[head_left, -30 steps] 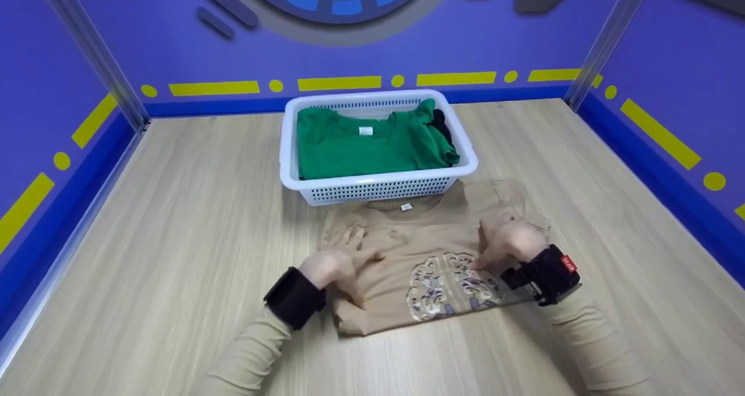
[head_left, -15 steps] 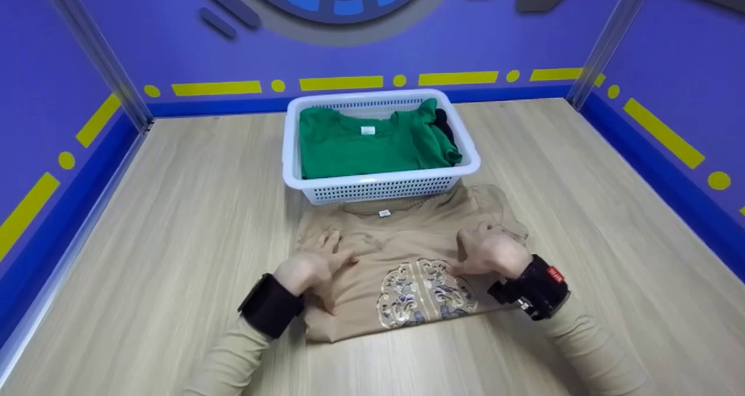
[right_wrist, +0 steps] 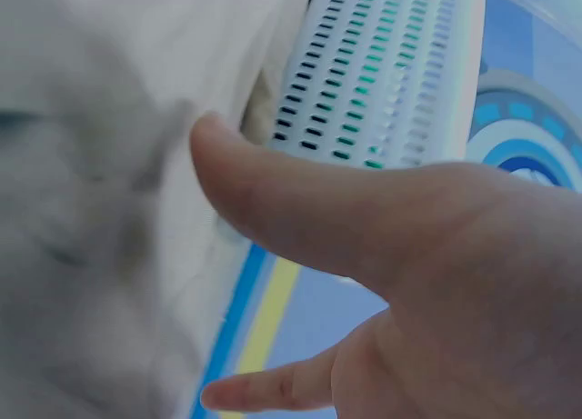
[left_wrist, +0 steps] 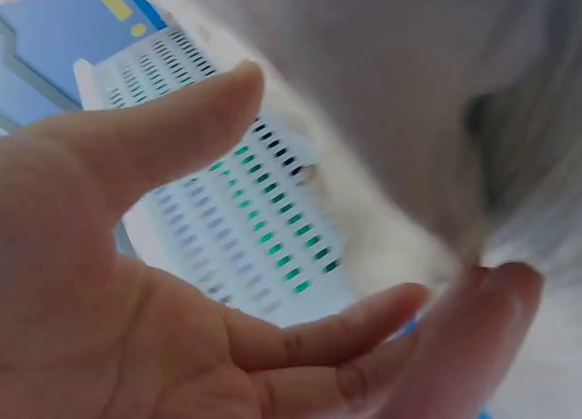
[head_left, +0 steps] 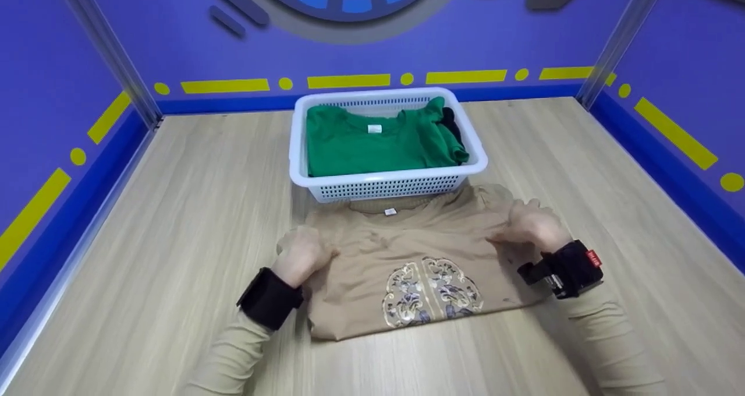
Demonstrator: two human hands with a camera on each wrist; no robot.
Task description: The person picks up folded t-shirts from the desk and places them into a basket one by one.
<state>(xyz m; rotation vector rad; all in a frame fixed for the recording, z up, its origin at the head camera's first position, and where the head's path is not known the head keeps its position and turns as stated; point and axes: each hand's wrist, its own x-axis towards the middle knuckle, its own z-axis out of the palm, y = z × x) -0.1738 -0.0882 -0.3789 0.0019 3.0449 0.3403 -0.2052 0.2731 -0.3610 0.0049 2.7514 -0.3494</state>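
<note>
A tan T-shirt (head_left: 361, 279) with an embroidered emblem lies folded on the table, its neckline with a white tag towards the basket. My left hand (head_left: 302, 250) is at the shirt's left edge; in the left wrist view the thumb (left_wrist: 182, 128) stands well apart from the fingers (left_wrist: 318, 337), whose tips meet the blurred cloth. At the shirt's right side is my right hand (head_left: 535, 224). The right wrist view shows its thumb (right_wrist: 282, 192) stretched over the cloth and apart from a straight finger (right_wrist: 273, 387). Neither hand pinches the cloth visibly.
A white plastic basket (head_left: 390, 179) stands just behind the shirt, close to its neckline. Inside lie a folded green T-shirt (head_left: 361, 151) and something black (head_left: 450, 122) at the right. Blue-purple panels (head_left: 174, 35) enclose the wooden table (head_left: 221, 209) at back and sides.
The shirt first slid left and towards me, away from the basket. Since then my hands have moved apart, from on top of the shirt out to its left and right sides.
</note>
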